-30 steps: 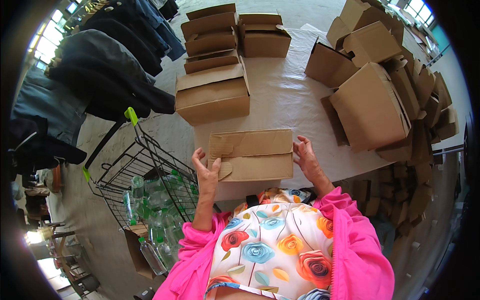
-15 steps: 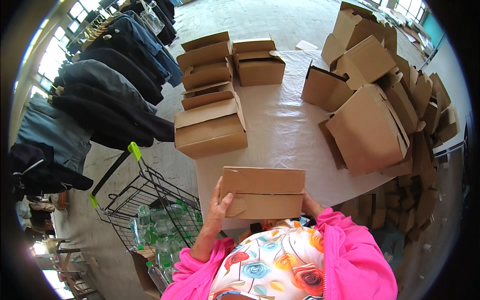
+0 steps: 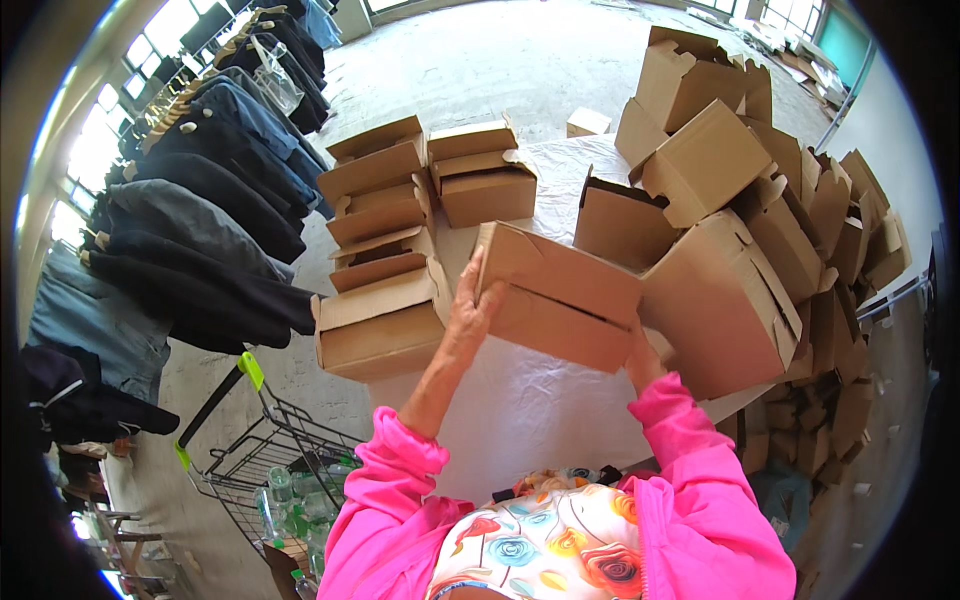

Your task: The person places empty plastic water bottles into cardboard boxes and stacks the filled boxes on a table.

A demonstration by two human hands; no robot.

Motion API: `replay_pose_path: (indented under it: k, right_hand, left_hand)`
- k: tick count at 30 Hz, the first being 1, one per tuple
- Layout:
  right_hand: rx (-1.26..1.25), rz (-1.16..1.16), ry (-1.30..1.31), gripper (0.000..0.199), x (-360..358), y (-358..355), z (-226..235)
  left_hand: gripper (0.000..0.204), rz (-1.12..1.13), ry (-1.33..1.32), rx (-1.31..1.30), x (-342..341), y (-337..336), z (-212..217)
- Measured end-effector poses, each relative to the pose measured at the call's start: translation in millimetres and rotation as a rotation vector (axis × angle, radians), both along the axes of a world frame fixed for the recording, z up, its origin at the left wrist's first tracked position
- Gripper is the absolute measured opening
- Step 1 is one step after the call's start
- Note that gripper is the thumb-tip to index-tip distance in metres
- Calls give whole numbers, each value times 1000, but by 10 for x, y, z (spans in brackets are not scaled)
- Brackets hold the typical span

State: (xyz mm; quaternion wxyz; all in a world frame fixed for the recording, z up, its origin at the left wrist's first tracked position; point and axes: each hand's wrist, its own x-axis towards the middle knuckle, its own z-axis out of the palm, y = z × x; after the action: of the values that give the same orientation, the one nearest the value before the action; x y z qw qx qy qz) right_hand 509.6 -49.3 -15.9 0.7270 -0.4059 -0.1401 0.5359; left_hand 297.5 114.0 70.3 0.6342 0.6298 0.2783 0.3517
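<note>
Between my two hands I hold a brown cardboard box (image 3: 560, 293), lifted over the table and tilted, its right end lower. My left hand (image 3: 474, 305) grips its left end, thumb on the near face. My right hand (image 3: 645, 350) is at the right end, its fingers partly hidden behind the box. To the left stands a row of brown cartons (image 3: 380, 330), several with raised flaps. Another flap-topped carton (image 3: 487, 190) stands beside that row, beyond the held box.
A large heap of cardboard boxes (image 3: 715, 300) covers the table's right side. White sheeting covers the table (image 3: 450, 430). At the left are a wire cart (image 3: 262, 440) with clear and green bottles, and a rack of dark clothes (image 3: 200, 240).
My hands have carried the box away from my body, further over the table, and it has turned from level to slanting. The whole view has shifted slightly.
</note>
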Motion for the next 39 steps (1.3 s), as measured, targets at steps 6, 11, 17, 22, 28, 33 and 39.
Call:
replay_pose_path:
  k: [6, 11, 17, 22, 28, 33, 39]
  right_hand:
    - [59, 36, -13, 47, 747, 1338, -136]
    - [-257, 191, -16, 61, 769, 2117, 36]
    - [-257, 106, -570, 72, 687, 2272, -142]
    - [-320, -77, -1200, 65, 513, 2029, -309]
    - [-71, -256, -1511, 50, -257, 817, 925]
    - [-77, -512, -1722, 47, -157, -217, 1735]
    - [-922, -851, -1824, 49, 605, -1453, 1662]
  left_hand:
    - [51, 202, -61, -335, 349, 644, -27]
    - [55, 467, 241, -301, 304, 1270, -741]
    - [69, 584, 666, -138, 602, 1208, -511]
    - [74, 528, 906, 217, 660, 1282, -707]
    - [50, 299, 1183, 601, 629, 799, -552]
    - [42, -74, 982, 782, 410, 146, -261]
    - [40, -391, 733, 700, -277, -802, -404]
